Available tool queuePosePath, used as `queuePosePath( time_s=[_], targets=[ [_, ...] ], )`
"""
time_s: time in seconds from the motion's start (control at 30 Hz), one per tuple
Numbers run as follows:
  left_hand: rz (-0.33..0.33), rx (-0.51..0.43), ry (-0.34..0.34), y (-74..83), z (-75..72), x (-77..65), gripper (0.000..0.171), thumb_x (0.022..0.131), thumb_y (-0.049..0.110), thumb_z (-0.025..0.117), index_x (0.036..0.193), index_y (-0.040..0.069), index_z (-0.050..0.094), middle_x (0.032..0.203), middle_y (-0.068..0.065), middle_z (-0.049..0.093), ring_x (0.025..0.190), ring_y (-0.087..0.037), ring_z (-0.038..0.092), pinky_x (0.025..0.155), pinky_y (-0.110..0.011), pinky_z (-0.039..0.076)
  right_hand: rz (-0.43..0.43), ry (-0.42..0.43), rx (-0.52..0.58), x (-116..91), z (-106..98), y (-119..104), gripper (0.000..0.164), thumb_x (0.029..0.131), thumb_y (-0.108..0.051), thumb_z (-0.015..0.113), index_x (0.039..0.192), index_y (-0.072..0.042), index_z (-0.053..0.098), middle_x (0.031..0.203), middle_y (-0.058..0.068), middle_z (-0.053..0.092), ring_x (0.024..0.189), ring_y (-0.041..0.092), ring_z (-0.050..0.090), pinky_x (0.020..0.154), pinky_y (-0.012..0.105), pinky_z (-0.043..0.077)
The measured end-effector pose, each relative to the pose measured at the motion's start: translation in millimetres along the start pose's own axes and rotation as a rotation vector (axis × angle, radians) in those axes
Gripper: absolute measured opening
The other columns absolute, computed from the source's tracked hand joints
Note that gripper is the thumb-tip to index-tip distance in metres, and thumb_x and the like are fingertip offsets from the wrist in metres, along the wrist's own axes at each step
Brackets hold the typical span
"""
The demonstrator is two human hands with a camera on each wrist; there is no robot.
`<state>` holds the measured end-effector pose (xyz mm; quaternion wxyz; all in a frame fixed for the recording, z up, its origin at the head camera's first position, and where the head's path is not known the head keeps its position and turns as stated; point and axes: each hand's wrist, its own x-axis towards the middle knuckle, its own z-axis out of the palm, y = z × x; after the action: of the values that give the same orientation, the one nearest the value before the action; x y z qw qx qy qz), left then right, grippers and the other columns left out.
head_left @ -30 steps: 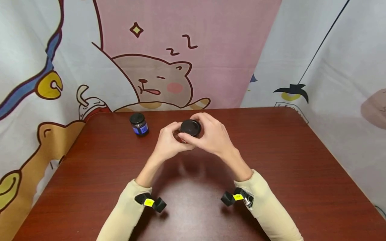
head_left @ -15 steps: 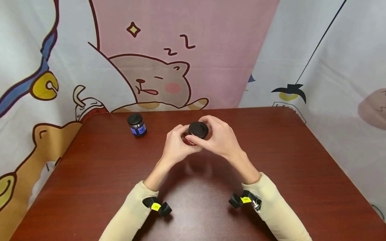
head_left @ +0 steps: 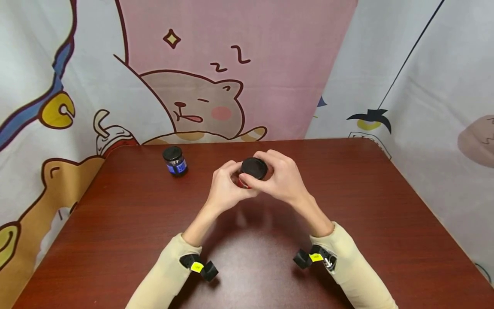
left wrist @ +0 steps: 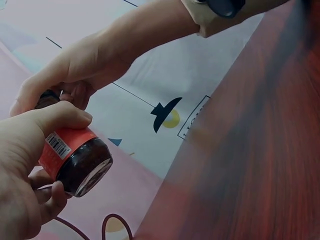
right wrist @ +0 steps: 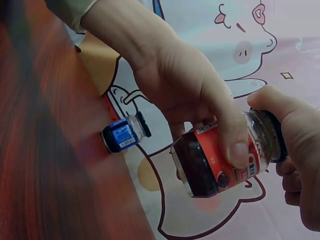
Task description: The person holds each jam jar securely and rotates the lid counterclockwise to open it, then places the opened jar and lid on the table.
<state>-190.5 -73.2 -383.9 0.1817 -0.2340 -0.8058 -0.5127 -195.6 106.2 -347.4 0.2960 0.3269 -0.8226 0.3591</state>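
Note:
A glass jar [right wrist: 215,150] with a red label, dark contents at its base and a black lid [head_left: 254,168] is held up over the table between both hands. My left hand [head_left: 225,189] grips the jar's body, thumb across the label in the right wrist view. My right hand [head_left: 284,178] holds the lid, thumb on the near side and fingers curled round the far side. The lid sits on the jar's mouth. In the left wrist view, the jar's base [left wrist: 90,172] tips toward the camera, and a barcode shows on its label.
A second jar [head_left: 175,161], with a blue label and black lid, stands upright at the back left of the reddish-brown table [head_left: 366,206]. Behind the table hangs a cartoon-printed cloth [head_left: 278,64]. Each wrist wears a black strapped camera.
Both hands and the red-labelled jar have shifted slightly right, mostly in the first half second. The right fingers have moved a little at the lid. The blue-labelled jar stays put.

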Motion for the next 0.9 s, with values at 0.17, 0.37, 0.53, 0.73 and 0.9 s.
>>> queuePosePath(
  time_s=[0.17,0.37,0.53,0.73,0.9],
  targets=[
    [0.012,-0.045,-0.031,2.8,-2.9,0.5,0.039,0.063,0.014,0.092,0.097,0.008,0.075,0.081,0.001,0.059,0.066,-0.012,0.060,0.061,-0.037,0.055,-0.029,0.045,0.027,-1,1,-1,0.025,0.075,-0.033,0.084,0.089,-0.016,0.072,0.068,-0.006,0.050,0.060,0.008,0.043,0.054,0.023,0.034],
    [0.005,-0.152,-0.120,1.4,-8.0,1.4,0.038,0.063,0.012,0.095,0.095,0.009,0.075,0.081,0.001,0.061,0.068,-0.018,0.059,0.061,-0.034,0.053,-0.028,0.014,0.119,-1,-1,-2,0.025,0.074,-0.029,0.087,0.093,-0.016,0.076,0.069,-0.006,0.050,0.061,0.010,0.043,0.054,0.022,0.034],
    [-0.026,-0.193,-0.179,9.3,-14.2,2.1,0.036,0.064,0.010,0.095,0.094,0.008,0.074,0.080,0.000,0.060,0.065,-0.023,0.057,0.058,-0.031,0.049,-0.035,-0.035,0.182,1,-5,-3,0.028,0.073,-0.026,0.089,0.097,-0.017,0.076,0.071,-0.007,0.050,0.063,0.012,0.046,0.054,0.025,0.038],
    [-0.047,-0.200,-0.241,6.6,-16.3,2.1,0.037,0.064,0.014,0.095,0.093,0.014,0.072,0.081,0.002,0.060,0.061,-0.018,0.054,0.054,-0.035,0.046,-0.051,-0.133,0.232,3,-13,-1,0.031,0.075,-0.028,0.088,0.101,-0.018,0.075,0.077,-0.008,0.054,0.068,0.007,0.050,0.056,0.027,0.043],
    [-0.034,-0.224,-0.284,9.1,-18.3,2.1,0.037,0.065,0.015,0.094,0.094,0.016,0.071,0.083,0.002,0.062,0.060,-0.017,0.053,0.053,-0.031,0.044,-0.053,-0.207,0.263,4,-19,-1,0.031,0.076,-0.028,0.087,0.104,-0.019,0.074,0.079,-0.010,0.055,0.069,0.007,0.052,0.058,0.025,0.044]
  ],
)
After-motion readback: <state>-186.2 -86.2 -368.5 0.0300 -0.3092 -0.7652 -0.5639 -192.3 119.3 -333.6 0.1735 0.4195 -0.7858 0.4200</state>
